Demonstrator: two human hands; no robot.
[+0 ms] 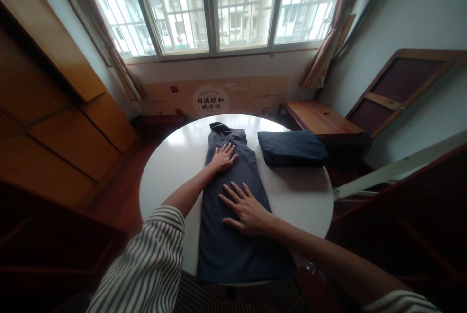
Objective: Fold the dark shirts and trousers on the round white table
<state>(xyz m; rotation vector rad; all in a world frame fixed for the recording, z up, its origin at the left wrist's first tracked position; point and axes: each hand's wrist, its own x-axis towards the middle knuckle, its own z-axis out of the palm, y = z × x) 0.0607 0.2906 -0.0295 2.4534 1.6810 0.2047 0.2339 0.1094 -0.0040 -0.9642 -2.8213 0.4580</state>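
Dark grey cloth garment (233,215), folded lengthwise into a long narrow strip, lies flat down the middle of the round white table (164,167), collar end at 12 o'clock, hem end hanging just over the table edge at 6 o'clock.

Left hand (223,157): open, palm down, fingers spread, pressing the upper part of the strip below the collar. Grips nothing.

Right hand (245,208): open, palm flat on the cloth near its middle, fingers pointing toward 11 o'clock. Grips nothing.

Progress, my reading: the sides look already turned in, since the strip runs narrow with fairly straight edges. Cloth under both palms appears mostly smooth. No crosswise fold is visible yet, so the strip is at full length. I judge the work roughly half done; shortening it into a compact bundle remains.

At 2 o'clock from the strip, well apart from it: one dark navy folded garment (292,148), a compact rectangle on the same table, apparently finished.

Beyond the table at 12 o'clock: tan printed panel (213,99) under a barred window (219,6). Wooden bench (321,118) at 2 o'clock.
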